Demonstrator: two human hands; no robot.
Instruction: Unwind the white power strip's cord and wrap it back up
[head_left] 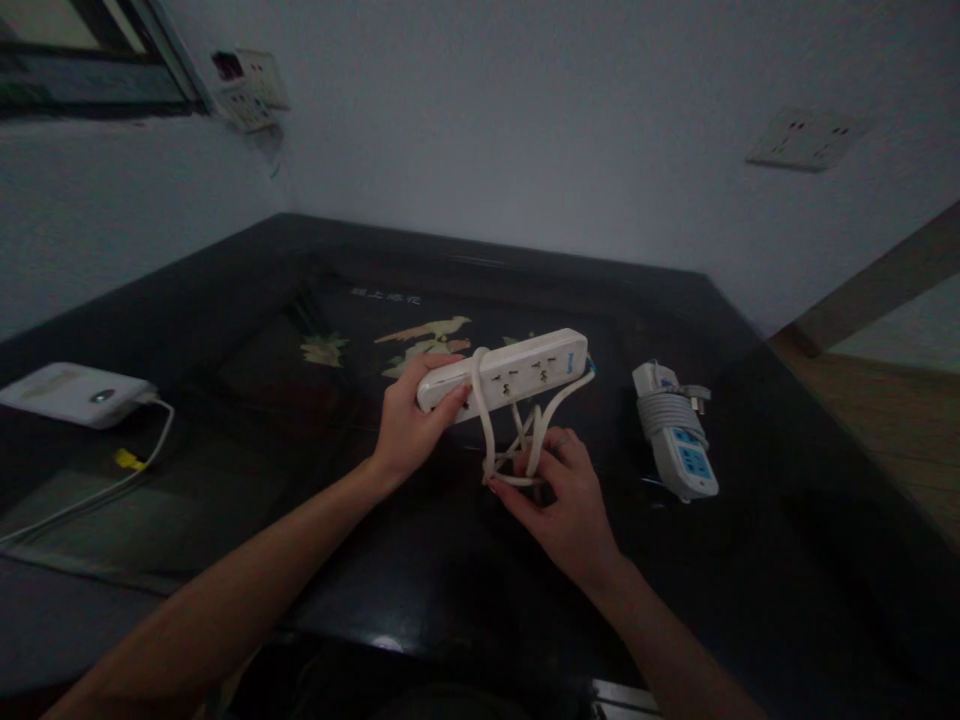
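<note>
A white power strip (525,372) is held up over the dark table, tilted with its right end higher. My left hand (416,405) grips its left end, thumb on the socket face and fingers behind. The strip's white cord (486,425) loops once around the body and hangs in loose coils below it. At those coils my right hand (559,490) is closed, pinching the cord between thumb and fingers. Part of the cord is hidden behind my right fingers, and its plug cannot be made out.
To the right lies a second power strip (686,455) wrapped in its grey cord. A white device (79,392) with a cable and yellow tag (130,460) rests at the left of the glossy black table (420,560). Wall sockets (808,138) are on the wall behind.
</note>
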